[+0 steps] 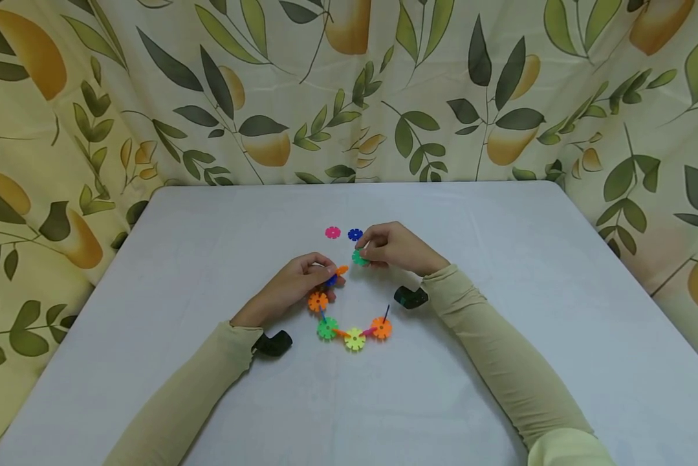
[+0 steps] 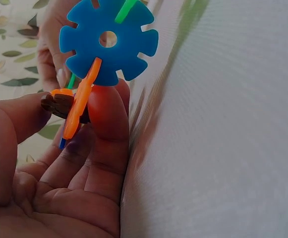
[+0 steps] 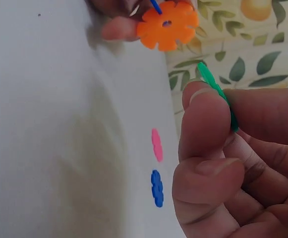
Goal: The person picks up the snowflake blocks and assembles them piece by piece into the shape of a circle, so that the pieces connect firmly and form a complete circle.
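Note:
My left hand [image 1: 296, 285] grips one end of a curved chain of notched plastic discs [image 1: 327, 328]. Slotted together, its discs are orange, blue, green, yellow and pink. At the gripped end an orange disc [image 1: 341, 270] sticks up past the fingertips; the right wrist view shows its broad face. In the left wrist view, thumb and fingers pinch around a dark brown piece [image 2: 59, 105], below a large blue disc [image 2: 129, 44]. My right hand [image 1: 401, 247] pinches a loose green disc [image 1: 358, 257] between thumb and fingers, just right of that orange disc and apart from it.
Beyond the hands, a pink disc [image 1: 332, 232] and a blue disc [image 1: 355, 234] lie flat on the white-covered table [image 1: 209, 220]. Black wrist cameras [image 1: 274, 343] jut from both sleeves. A leaf-and-fruit patterned curtain [image 1: 337, 97] stands behind the table.

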A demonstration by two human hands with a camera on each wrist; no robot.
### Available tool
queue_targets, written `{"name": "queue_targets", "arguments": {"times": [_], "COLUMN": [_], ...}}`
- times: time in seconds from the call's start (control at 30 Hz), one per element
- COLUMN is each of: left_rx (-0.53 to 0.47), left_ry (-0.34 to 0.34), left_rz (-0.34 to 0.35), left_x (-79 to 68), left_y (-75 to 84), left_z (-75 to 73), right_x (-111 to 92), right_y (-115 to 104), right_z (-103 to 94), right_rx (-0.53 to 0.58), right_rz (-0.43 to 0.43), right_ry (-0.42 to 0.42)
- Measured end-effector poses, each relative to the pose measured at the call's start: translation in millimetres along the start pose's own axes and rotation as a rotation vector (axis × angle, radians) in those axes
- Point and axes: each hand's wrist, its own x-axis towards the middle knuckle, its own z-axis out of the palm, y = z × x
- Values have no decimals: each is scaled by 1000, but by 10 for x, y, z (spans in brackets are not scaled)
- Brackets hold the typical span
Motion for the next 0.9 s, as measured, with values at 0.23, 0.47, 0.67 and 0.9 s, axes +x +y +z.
{"name": "queue_targets", "arguments": {"times": [0.23,0.47,0.67,0.9], "left_rx": [-1,-21,-37,-78], "left_ry": [-3,-6,-6,5], "left_rz": [10,17,28,25], "left_x": [1,3,1,1], "left_y": [-6,-7,-7,-23], "left_z": [0,4,3,-2], "right_x": [6,19,8,23], "right_y": [-19,-13,-34,-23], "right_z": [73,116,169,248], "right_rx": [19,15,19,80], "right_rz": [-21,-33,-33,-26], "right_ry": [-46,-65,-65,-53]}}
